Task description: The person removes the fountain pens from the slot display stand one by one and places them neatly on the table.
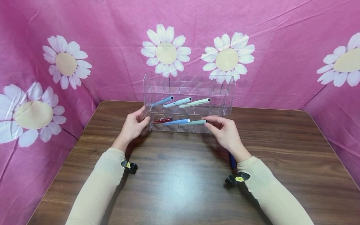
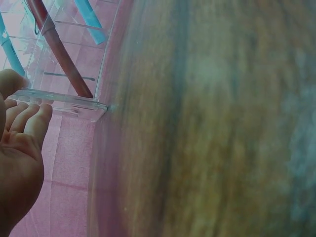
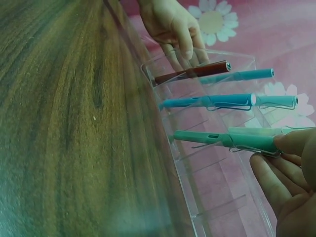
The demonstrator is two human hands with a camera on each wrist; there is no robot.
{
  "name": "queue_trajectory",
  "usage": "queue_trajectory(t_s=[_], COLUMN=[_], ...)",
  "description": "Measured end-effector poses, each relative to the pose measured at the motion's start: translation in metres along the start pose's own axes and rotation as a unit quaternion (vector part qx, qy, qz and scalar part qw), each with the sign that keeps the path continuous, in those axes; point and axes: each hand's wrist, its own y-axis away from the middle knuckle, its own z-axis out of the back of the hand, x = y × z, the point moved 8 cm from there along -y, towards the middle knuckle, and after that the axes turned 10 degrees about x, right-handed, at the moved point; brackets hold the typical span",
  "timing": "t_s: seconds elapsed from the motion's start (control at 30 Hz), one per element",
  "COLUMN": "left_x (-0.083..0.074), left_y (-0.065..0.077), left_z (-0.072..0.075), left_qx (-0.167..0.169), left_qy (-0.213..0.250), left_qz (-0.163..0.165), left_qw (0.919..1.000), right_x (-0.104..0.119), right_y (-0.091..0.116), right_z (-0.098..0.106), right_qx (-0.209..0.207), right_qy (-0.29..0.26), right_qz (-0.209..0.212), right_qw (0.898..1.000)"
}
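Observation:
A clear plastic pen rack [image 1: 187, 128] stands near the table's back edge. My left hand [image 1: 133, 126] grips its left side panel, thumb on one face and fingers on the other. With thumb and fingertips my right hand [image 1: 226, 132] pinches the cap end of a green fountain pen [image 3: 222, 140], which lies in the lower tier. Beside that pen in the same tier are a blue pen [image 1: 177, 121] and a dark red pen [image 2: 61, 57]. The upper tier holds a grey-blue pen [image 1: 162, 102], a light blue pen [image 1: 177, 102] and a pale green pen [image 1: 195, 103].
A dark blue pen [image 1: 232, 161] lies on the wooden table [image 1: 174, 187] by my right wrist, partly hidden by it. Behind the table hangs a pink cloth [image 1: 118, 62] with large white daisies, and it also lines both sides.

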Motion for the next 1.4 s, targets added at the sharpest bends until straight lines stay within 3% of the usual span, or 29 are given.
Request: queue_trajectory(t_s=[0.93, 1.4], left_x=[0.001, 0.001], left_y=[0.0, 0.0], left_z=[0.001, 0.001], left_qx=[-0.001, -0.001], left_qy=[-0.005, -0.007], left_qz=[0.004, 0.005], left_qw=[1.0, 1.0], right_x=[0.009, 0.019], right_y=[0.013, 0.02], right_z=[0.027, 0.044], right_qx=[-0.084, -0.116], right_qy=[-0.02, -0.072], right_qz=[0.021, 0.041], right_qw=[0.996, 0.99])
